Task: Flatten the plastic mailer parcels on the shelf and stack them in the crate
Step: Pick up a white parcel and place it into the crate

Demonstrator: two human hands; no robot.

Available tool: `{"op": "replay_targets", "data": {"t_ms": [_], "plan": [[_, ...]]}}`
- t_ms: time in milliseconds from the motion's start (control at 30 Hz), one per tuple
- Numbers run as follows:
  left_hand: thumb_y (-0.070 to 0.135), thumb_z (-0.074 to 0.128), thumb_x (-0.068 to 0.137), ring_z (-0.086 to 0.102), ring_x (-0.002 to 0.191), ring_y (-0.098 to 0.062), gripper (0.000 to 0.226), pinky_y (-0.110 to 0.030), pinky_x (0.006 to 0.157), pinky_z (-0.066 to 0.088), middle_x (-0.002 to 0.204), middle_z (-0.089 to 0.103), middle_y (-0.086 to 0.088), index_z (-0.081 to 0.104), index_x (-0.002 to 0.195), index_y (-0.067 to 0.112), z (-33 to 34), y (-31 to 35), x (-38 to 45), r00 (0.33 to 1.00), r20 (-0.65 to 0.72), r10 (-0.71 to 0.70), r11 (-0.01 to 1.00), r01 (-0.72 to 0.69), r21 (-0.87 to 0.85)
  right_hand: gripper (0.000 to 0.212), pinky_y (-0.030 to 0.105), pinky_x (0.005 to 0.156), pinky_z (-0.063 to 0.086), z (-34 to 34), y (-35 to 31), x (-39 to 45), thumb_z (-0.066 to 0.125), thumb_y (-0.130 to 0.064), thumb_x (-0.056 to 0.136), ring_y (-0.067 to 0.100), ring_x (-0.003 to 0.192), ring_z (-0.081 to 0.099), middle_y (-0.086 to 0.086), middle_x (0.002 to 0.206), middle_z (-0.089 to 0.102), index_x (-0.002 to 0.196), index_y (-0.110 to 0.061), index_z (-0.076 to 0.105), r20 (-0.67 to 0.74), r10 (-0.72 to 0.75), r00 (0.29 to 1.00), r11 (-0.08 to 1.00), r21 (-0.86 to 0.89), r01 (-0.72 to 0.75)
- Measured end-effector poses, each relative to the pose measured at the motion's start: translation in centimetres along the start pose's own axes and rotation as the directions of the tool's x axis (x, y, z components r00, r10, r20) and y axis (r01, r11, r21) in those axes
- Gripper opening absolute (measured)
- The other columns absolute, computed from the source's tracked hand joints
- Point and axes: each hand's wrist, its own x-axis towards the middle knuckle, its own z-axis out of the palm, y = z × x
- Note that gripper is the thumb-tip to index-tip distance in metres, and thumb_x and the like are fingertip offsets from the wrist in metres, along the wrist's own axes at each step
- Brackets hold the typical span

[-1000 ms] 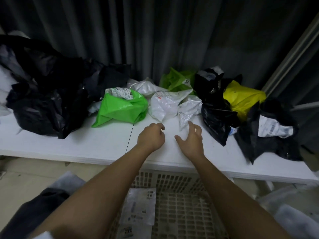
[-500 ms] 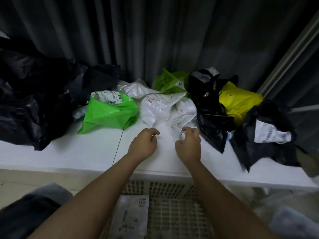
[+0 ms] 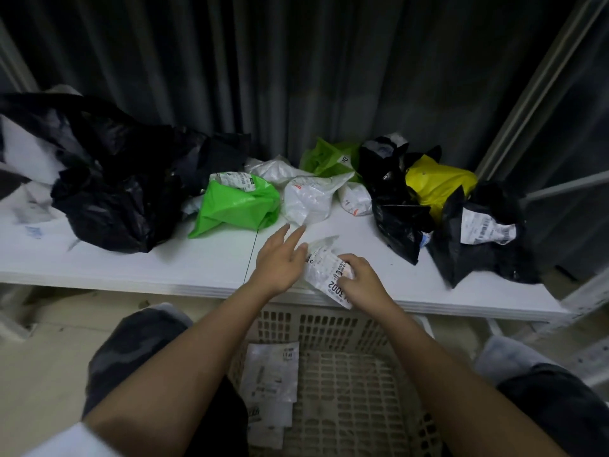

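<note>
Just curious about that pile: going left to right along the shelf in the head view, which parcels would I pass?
Big black bags → bright green mailer → white mailer → yellow mailer → black mailer with a white label.

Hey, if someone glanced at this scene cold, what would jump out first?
Probably the bright green mailer mid-shelf and the yellow mailer farther right, vivid among black bags. Next, the right hand gripping a small white parcel at the shelf's front edge, above the crate.
</note>
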Motion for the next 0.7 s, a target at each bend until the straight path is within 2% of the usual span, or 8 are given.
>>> {"op": "replay_targets", "data": {"t_ms": [167,267,367,467,567,633,700], "plan": [[0.055,0.033,0.097,0.002,0.148,-0.020,0.054,-0.039,0.119,0.007,0.161,0.004,0.001,0.023,0.148,0.041,-0.7,-1.5,0.4,0.967,0.170,0.190,0.967,-0.214,0.138,0.044,0.006,0.083,0.030,1.3,0.0,1.4,0.048,0.011,0.077,0.013,0.109,0.048,0.005,0.116,0.049,0.114,-0.009,0.061,0.029,-0.125,0.992,0.987,-0.103,0.127],[0.072,0.019,0.085,-0.005,0.147,-0.015,0.072,-0.040,0.119,0.002,0.161,0.001,0.005,0.024,0.148,0.039,-1.0,-2.0,1.0,0.930,0.194,0.313,0.908,-0.353,0.227,0.044,0.000,0.091,0.029,1.5,0.5,2.7,0.049,0.015,0.073,0.011,0.108,0.049,0.003,0.113,0.051,0.107,-0.008,0.065,0.061,-0.236,0.970,0.967,-0.083,0.241],[0.082,0.016,0.077,-0.008,0.147,-0.010,0.089,-0.041,0.118,-0.005,0.161,0.003,0.006,0.021,0.150,0.033,-0.3,-2.4,2.3,0.895,0.269,0.357,0.816,-0.439,0.376,0.041,0.002,0.090,0.031,1.7,0.9,4.1,0.051,0.016,0.074,0.011,0.106,0.051,0.002,0.111,0.053,0.104,-0.008,0.065,0.080,-0.228,0.970,0.972,-0.044,0.232],[0.084,0.013,0.077,-0.001,0.148,-0.011,0.095,-0.041,0.118,-0.006,0.160,0.013,0.003,0.016,0.152,0.026,1.2,-4.0,4.2,0.921,0.305,0.242,0.808,-0.366,0.462,0.041,0.003,0.089,0.033,2.4,1.5,6.1,0.049,0.018,0.074,0.016,0.109,0.052,0.006,0.112,0.055,0.105,-0.005,0.065,0.052,-0.176,0.983,0.984,0.007,0.176],[0.080,0.005,0.079,0.009,0.147,-0.014,0.094,-0.043,0.117,-0.003,0.156,0.025,0.001,0.018,0.151,0.021,2.7,-5.7,5.5,0.959,0.250,0.134,0.855,-0.239,0.461,0.045,-0.001,0.088,0.030,3.0,2.5,7.1,0.047,0.019,0.074,0.015,0.109,0.051,0.004,0.112,0.053,0.107,-0.007,0.064,-0.008,-0.144,0.989,0.990,0.001,0.144],[0.078,-0.007,0.072,0.015,0.146,-0.016,0.101,-0.044,0.117,-0.002,0.154,0.029,0.000,0.018,0.151,0.021,3.5,-6.3,5.5,0.970,0.210,0.118,0.847,-0.209,0.489,0.044,0.007,0.091,0.035,3.4,3.2,7.1,0.050,0.013,0.076,0.018,0.109,0.052,0.003,0.113,0.052,0.111,-0.009,0.064,-0.036,-0.160,0.986,0.985,-0.074,0.157],[0.078,-0.017,0.069,0.016,0.146,-0.018,0.107,-0.047,0.116,-0.002,0.153,0.030,-0.001,0.018,0.152,0.020,4.4,-6.7,5.4,0.975,0.167,0.145,0.838,-0.211,0.503,0.043,0.024,0.099,0.037,4.0,3.9,7.2,0.053,0.000,0.080,0.024,0.115,0.046,0.003,0.122,0.051,0.120,-0.014,0.061,-0.003,-0.140,0.990,0.963,-0.233,0.136]]}}
